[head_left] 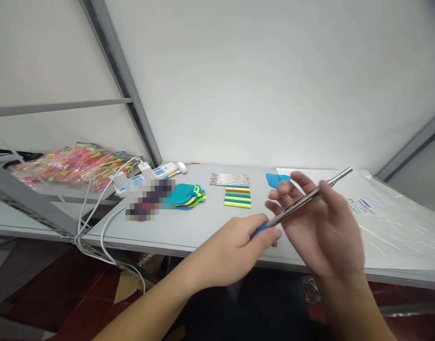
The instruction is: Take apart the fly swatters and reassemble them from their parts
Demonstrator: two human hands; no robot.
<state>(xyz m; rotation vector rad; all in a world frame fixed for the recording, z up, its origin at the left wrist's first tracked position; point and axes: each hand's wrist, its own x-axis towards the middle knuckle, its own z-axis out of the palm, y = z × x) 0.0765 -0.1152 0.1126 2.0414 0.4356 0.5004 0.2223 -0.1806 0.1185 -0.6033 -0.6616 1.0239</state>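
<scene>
My left hand is closed around the blue grip at the lower end of a metal telescopic rod. The rod slants up to the right, and its stepped tip points away from the grip. Behind it, my right hand has its fingers spread and curved, slightly blurred, with the rod crossing in front of the palm near the thumb. Whether the palm touches the rod, I cannot tell. Beyond the right fingers lies a blue flat plastic piece, partly covered by them.
Metal rods lie in a row behind coloured tubes. Left of them is a stack of coloured flat plastic pieces, beside a pixelated patch. Power strips with white cables stand farther left. White plastic sheeting covers the table's right side.
</scene>
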